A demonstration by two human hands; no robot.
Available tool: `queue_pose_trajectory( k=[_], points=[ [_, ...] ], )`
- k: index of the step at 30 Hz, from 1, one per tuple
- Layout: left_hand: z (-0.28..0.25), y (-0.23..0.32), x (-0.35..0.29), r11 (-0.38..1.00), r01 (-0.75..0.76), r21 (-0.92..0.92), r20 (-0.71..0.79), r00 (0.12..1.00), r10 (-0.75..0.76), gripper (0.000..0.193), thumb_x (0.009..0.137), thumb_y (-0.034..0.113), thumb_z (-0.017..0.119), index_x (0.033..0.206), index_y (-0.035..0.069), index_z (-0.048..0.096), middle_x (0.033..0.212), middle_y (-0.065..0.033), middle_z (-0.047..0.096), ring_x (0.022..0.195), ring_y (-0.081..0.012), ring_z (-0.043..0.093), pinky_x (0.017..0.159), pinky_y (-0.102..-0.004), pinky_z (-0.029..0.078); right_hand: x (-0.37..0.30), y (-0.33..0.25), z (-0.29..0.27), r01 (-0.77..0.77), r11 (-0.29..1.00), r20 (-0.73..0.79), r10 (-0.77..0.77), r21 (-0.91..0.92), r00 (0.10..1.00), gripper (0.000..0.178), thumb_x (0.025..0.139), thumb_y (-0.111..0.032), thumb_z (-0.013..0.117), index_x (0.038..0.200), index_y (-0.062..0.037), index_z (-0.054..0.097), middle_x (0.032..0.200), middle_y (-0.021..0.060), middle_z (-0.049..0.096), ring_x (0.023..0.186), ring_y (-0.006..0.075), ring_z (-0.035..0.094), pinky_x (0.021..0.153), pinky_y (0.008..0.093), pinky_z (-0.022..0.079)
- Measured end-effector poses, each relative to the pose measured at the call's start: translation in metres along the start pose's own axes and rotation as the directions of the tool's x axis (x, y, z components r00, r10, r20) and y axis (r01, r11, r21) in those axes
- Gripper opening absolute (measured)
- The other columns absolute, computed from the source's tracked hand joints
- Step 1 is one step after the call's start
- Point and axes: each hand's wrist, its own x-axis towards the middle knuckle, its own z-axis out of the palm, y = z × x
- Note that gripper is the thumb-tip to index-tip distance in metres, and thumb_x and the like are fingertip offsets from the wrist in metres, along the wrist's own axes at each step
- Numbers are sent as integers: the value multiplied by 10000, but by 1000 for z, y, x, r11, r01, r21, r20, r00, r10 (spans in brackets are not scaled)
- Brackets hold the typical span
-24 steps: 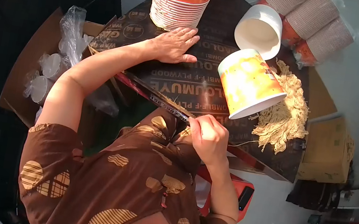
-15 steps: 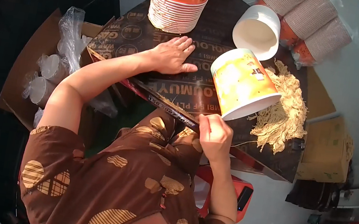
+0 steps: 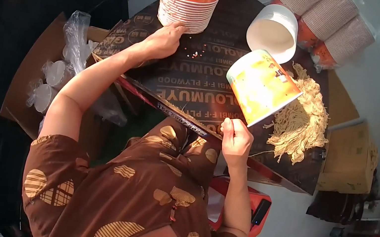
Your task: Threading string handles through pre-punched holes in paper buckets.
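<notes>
The left hand no longer lies flat with spread fingers on the black printed plywood tabletop; it is drawn in, its fingers curled beside the lowest white rims of the tall stack of nested orange paper tubs. Its fingertips look to be at that rim, but whether the grip pinches anything cannot be told. The shift uncovers a scatter of tiny pale and reddish specks where the palm was, so they now show just beside the hand.

The right hand has slid rightward along the near edge, fingers bent in there; whether its grip clasps the edge or something small is hidden. Just beyond it, the sunlit orange-and-yellow paper bucket sits tilted, between the open white tub and that hand, near a bundle of cream yarn strands.
</notes>
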Motion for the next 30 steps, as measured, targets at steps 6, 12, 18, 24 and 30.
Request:
queue_pose_trajectory(
  k=[6, 12, 18, 24, 30],
  points=[
    [4, 7, 8, 992, 43, -117, 230, 973, -15, 439, 874, 56, 455, 1274, -123, 467, 1330, -280, 483, 1295, -367, 431, 1093, -396, 346, -2, 5, 2, 24, 1000, -29, -24, 6, 999, 232, 923, -92, 601, 733, 23, 534, 652, 150, 534, 546, 307, 547, 523, 357, 437],
    [9, 21, -1, 994, -57, -98, 261, 962, 81, 507, 954, 182, 451, 1356, -118, 378, 1389, -304, 420, 1348, -387, 365, 1123, -415, 308, -3, 5, 4, 55, 998, -34, -55, 3, 998, 210, 917, -73, 603, 740, 18, 534, 657, 152, 525, 548, 329, 539, 516, 361, 431],
    [-7, 59, -25, 971, -26, -236, 416, 900, 125, 562, 964, 180, 470, 1446, -39, 282, 1510, -259, 270, 1424, -346, 251, 1168, -385, 232, -4, 9, 3, 54, 998, -41, -55, -23, 998, 217, 915, -75, 605, 732, 13, 529, 653, 144, 517, 539, 328, 529, 507, 364, 424],
    [18, 28, 15, 985, -95, -147, 382, 913, 145, 671, 1009, 431, 380, 1446, -68, 276, 1541, -273, 172, 1462, -341, 121, 1189, -390, 148, -3, 5, 3, 66, 998, -44, -67, -11, 997, 205, 919, -78, 603, 746, 14, 542, 656, 139, 523, 538, 314, 534, 511, 358, 429],
    [26, 17, 25, 949, -115, -293, 452, 858, 243, 673, 1016, 499, 309, 1454, -12, 317, 1548, -194, 240, 1461, -307, 153, 1189, -391, 154, -3, 7, 4, 73, 997, -56, -72, 21, 996, 201, 921, -80, 599, 755, 19, 542, 656, 141, 518, 550, 319, 537, 517, 359, 430]
  ],
)
